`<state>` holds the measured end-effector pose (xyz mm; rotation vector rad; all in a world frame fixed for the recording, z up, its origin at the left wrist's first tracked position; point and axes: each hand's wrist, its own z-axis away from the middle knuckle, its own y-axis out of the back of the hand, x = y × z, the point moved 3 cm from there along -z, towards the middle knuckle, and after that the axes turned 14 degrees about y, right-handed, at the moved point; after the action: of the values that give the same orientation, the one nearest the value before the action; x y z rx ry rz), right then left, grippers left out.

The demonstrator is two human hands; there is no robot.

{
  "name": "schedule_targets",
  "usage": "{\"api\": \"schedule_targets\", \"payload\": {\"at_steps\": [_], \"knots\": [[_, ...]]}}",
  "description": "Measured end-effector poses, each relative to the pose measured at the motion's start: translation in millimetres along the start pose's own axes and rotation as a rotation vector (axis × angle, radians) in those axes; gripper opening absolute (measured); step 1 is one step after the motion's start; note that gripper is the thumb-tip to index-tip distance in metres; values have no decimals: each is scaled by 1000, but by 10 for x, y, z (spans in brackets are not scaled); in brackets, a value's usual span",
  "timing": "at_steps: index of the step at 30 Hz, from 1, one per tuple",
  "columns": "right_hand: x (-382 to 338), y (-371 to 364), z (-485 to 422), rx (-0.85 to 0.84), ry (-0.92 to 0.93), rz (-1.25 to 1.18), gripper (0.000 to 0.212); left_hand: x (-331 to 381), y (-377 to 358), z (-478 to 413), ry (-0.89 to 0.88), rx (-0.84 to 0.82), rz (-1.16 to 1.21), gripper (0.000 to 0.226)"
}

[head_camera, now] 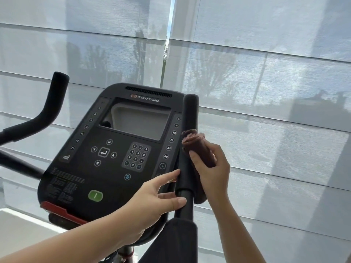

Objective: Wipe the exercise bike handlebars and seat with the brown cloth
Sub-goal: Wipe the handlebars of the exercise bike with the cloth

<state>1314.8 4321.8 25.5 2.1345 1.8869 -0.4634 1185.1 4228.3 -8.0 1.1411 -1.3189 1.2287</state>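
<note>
Brown cloth (199, 149), rolled and bunched, is pressed against the right side of the right handlebar (190, 118), about midway along its upright foam grip. Rolled end of the cloth pokes up above the fingers; more of it hangs down behind the grip near the wrist.

Right hand (210, 168) is closed around the cloth, fingers wrapped over the front of it, holding it onto the grip.

Left hand (152, 202) reaches in from lower left with fingers spread and loose, holding nothing. Index fingertip touches the left edge of the grip; thumb rests against the bare tube just under the lower end of the foam.

Left handlebar (51, 105) curves upward at far left, well apart from both hands, untouched.

Console (114, 149) sits between the two handlebars, tilted toward the camera. Brand reads "STAR TRAC". Blank screen (136, 122) in the upper part, number keypad (137, 156) below it, arrow buttons to the left of the keypad, a green button (95, 195) low on the panel, a red strip along the bottom left edge.

Seat not in view.

Pale translucent window blinds (266, 73) fill the background, with faint outlines of trees and buildings showing through.
</note>
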Motion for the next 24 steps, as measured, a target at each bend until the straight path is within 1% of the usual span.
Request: {"api": "schedule_targets", "payload": {"at_steps": [2, 6, 9, 12, 15, 18, 19, 21, 24], "knots": [[7, -26, -78, 27, -24, 18, 26, 11, -11, 3, -6, -2, -2, 56], [-152, -228, -660, 143, 124, 79, 25, 29, -14, 18, -10, -6, 3, 55], [-200, -265, -938, 159, 100, 60, 26, 19, -17, 18, -3, -6, 6, 55], [-178, -186, -676, 69, 19, 76, 22, -11, -8, 14, 18, -1, 15, 56], [-191, -14, -49, -63, -42, 110, 27, -38, -7, 0, 34, -13, 57, 57], [-198, 168, 316, -13, -166, 54, 22, -41, -23, -10, 44, -44, 120, 55], [-211, 185, 327, -8, -165, 82, 22, -45, -26, -9, 48, -51, 135, 54], [-267, 118, 194, -63, -81, 198, 24, -54, -19, -1, 54, -60, 150, 51], [-386, -145, -241, -172, 177, 385, 30, -82, -4, 10, 66, -75, 156, 52]]}}
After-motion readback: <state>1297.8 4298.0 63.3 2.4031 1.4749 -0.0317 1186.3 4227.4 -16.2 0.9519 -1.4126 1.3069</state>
